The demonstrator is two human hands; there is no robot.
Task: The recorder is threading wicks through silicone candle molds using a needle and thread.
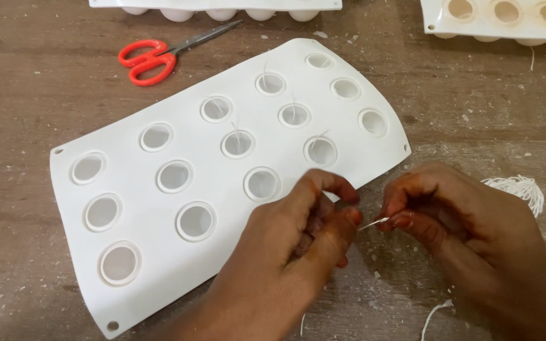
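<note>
Both hands sit low in the frame: left hand (pixel 311 221) and right hand (pixel 450 208) each pinching an end of a short white wick (pixel 374 223) stretched between their fingertips, just below the lower edge of the white silicone mould (pixel 159 113). Several cavities at upper centre already carry wicks. Red-handled scissors (pixel 159 57) lie upper left, a bundle of wicks (pixel 519 188) waits at right

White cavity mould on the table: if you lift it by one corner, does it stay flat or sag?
Probably sags: the white mould looks like a thin, rubbery sheet with rounded edges. Likely light, since its cavities look empty apart from thin wicks. Unlikely to roll; it lies flat on the wooden table.
</note>
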